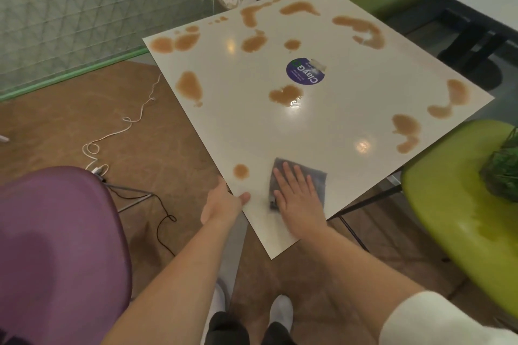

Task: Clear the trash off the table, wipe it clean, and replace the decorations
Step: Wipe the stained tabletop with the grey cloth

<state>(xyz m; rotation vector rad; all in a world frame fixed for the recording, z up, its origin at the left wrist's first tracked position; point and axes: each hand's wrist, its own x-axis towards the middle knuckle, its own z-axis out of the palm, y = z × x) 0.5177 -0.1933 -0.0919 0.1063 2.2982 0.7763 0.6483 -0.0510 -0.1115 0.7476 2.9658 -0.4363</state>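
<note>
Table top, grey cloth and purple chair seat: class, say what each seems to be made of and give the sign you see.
Table top: probably white laminate, glossy; lamps reflect in it and the brown spills bead up.
Grey cloth: soft woven fabric, perhaps microfibre; matt, flattened under the right hand.
Purple chair seat: likely moulded plastic; smooth curved shell with a dull sheen.

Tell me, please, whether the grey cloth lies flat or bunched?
Flat: the grey cloth lies spread on the table under the right hand.
</note>
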